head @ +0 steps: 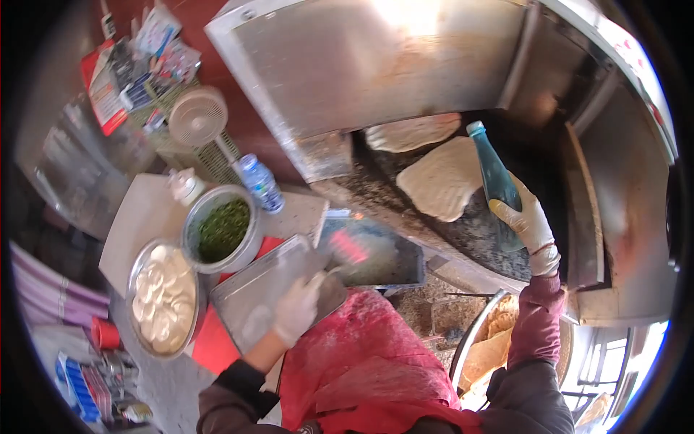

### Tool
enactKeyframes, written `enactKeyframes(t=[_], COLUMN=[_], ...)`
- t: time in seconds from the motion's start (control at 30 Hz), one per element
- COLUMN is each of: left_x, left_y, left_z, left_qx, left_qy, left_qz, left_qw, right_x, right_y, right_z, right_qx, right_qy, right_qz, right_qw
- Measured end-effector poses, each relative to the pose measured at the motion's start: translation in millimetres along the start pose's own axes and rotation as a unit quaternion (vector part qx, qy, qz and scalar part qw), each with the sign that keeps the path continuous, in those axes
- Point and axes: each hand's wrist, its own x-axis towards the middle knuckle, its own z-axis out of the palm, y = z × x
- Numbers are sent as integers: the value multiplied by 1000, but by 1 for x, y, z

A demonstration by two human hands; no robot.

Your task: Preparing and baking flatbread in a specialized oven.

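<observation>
My gloved right hand (528,228) grips a tilted blue-green bottle (490,168) with a pale cap over the dark cooking surface (509,260) of a metal-hooded oven. Beside the bottle lies a pale flat dough sheet (442,179); a second dough sheet (415,133) lies deeper in, partly under the hood. My gloved left hand (298,309), blurred, is closed over a metal tray (265,293). It appears to hold a utensil with a blurred pink head (348,247), its handle hardly visible. That head hovers above a rectangular pan (379,266) with pale content.
Left stand a bowl of dough pieces (162,298), a tub of chopped greens (222,230), a water bottle (261,184) and a fan (198,116). The oven's metal hood (379,70) overhangs the dough. Baked flatbreads (488,352) lie in a round container beneath my right arm.
</observation>
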Motion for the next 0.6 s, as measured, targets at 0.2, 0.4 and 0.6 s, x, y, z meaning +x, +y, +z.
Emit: enactKeyframes(t=[0.2, 0.4, 0.6], left_x=[-181, -195, -171], left_y=[-87, -122, -237], left_z=[-42, -109, -143], left_qx=[60, 95, 92], left_qy=[-24, 127, 196], left_qz=[-289, -240, -227], left_qw=[955, 958, 949], right_x=[16, 65, 78], right_y=[-40, -28, -24], right_z=[199, 385, 461], right_qx=[308, 386, 364], right_qy=[-230, -229, -249], right_qz=[-11, 13, -10], right_qw=[923, 893, 898])
